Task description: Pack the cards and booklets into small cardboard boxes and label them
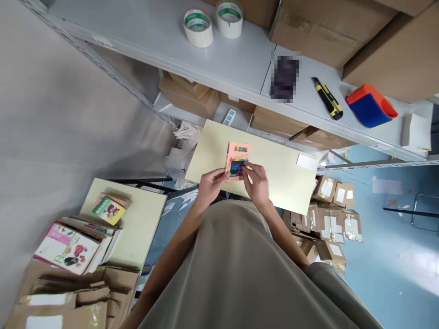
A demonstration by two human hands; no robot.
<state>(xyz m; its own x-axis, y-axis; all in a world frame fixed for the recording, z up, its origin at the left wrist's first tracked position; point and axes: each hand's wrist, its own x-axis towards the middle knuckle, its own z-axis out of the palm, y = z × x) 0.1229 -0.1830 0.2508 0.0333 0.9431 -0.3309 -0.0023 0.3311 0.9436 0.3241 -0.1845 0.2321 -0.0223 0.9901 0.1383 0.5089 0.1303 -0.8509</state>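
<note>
A small pink book (237, 154) with a dark, rainbow-edged picture on its cover is held over the pale yellow table (284, 178). My left hand (211, 185) pinches its lower left edge between thumb and fingers. At the opposite side, my right hand (256, 183) is closed on the right edge, with fingertips over the dark picture. Lettering shows along the book's left spine. Whether the book touches the tabletop, I cannot tell. A white paper slip (307, 162) lies at the table's right end.
Ahead, a grey shelf (236, 68) carries tape rolls (198, 28), a yellow-black utility knife (327, 98), a blue-orange tape dispenser (372, 106) and cardboard boxes (318, 27). Books (68, 246) are stacked on a side table (144, 210) at left. Taped cartons (331, 224) sit at right.
</note>
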